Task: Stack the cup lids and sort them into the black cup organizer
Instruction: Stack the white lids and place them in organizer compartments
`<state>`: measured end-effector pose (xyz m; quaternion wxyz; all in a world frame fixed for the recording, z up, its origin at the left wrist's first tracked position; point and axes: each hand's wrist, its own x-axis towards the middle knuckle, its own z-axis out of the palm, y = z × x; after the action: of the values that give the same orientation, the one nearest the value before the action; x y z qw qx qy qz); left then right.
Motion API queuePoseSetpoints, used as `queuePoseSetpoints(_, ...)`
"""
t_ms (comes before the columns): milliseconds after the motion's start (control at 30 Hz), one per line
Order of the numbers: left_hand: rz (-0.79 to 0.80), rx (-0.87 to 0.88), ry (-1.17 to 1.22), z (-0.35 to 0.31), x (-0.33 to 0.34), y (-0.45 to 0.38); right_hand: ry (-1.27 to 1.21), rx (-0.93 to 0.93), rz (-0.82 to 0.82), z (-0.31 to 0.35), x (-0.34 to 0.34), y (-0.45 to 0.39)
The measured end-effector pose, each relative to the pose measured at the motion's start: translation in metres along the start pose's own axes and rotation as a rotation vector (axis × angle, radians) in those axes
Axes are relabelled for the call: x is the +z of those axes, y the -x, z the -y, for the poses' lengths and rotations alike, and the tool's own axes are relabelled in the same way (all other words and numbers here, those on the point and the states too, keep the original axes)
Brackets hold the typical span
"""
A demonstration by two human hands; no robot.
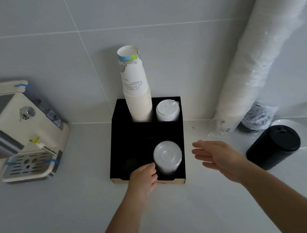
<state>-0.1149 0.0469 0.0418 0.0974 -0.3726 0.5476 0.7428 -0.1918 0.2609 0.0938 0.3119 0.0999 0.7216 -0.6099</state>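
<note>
Forearms, two, bare, reaching in from the lower edge. Left hand [144,178]: fingers curled against the near side of a stack of clear lids [167,157], apparently steadying it as it seats in the front right compartment of the black cup organizer [118,122]; whether it truly pinches the stack cannot be told. Right hand [218,155]: open, fingers spread, holding nothing, just right of the organizer, likely freed after release. Rear compartments: paper cups [137,90], nested tall; white lids [167,110] beside them. Black lids [273,146]: stacked on the counter, well right, seemingly unsorted. Front left compartment: contents too dark to tell.
</note>
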Motion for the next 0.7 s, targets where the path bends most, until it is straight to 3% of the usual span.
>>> queuePoseSetpoints(267, 0.1, 0.056, 0.299, 0.003, -0.009, 0.062, -0.315, -0.01, -0.006, -0.023, -0.034, 0.045)
queuePoseSetpoints(500, 0.149, 0.079, 0.34, 0.004, 0.03, 0.093, -0.591, -0.02, -0.097, -0.038, -0.089, 0.078)
queuePoseSetpoints(700, 0.227, 0.071, 0.349, 0.013, 0.08, 0.104, -0.635, -0.039, -0.167, -0.052, -0.147, 0.098)
